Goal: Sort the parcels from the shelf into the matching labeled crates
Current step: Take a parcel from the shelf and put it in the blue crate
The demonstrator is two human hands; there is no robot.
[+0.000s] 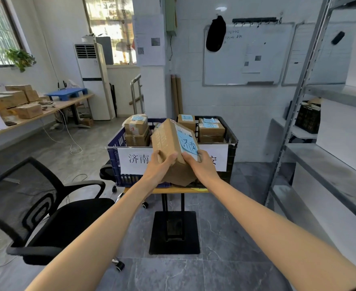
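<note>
Left hand (159,164) grips the near-left corner of a tilted cardboard parcel (168,139), fingers curled round its edge. The right hand (201,165) clasps the near-right side, thumb on the parcel's blue label (187,143) handwritten 济南. Held between both hands, the parcel hangs in the air before two crates on a small tabletop (173,190): a blue crate (115,153) at left whose paper sign (135,159) reads 济南, and a black crate (232,141) at right. Both crates hold labelled boxes (136,124). A metal shelf (330,162) stands far right.

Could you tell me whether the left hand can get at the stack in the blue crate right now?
Probably not yet: the left hand grips the parcel with the right hand. The blue crate is open-topped, so the stack looks reachable once freed.
</note>
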